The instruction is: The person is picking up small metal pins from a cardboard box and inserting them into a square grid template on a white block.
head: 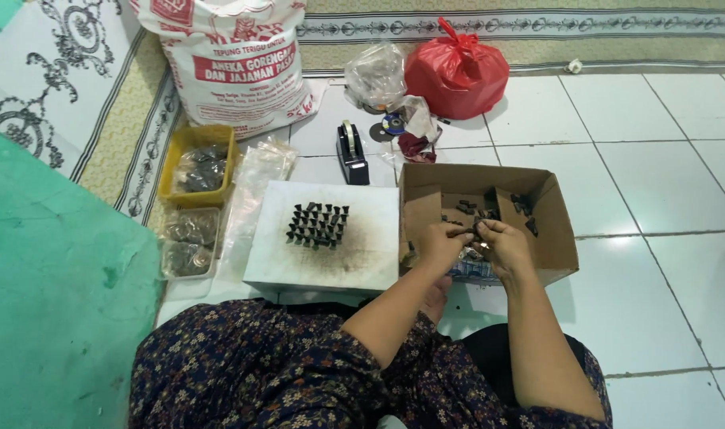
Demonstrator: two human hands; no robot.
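Head view, looking down at a seated person on a white tiled floor. Left hand (440, 242) and right hand (502, 242) meet over the near edge of an open cardboard box (555, 230), fingers pinched together on a small dark part (472, 233); which hand bears it cannot be told. More dark parts (521, 203) lie loose inside the box. Just left of the box, a white board (370, 238) carries a block of upright dark pieces (317, 225). Beyond it stand a tape dispenser (351, 155), a yellow tray (197, 137) and a red bag (456, 73).
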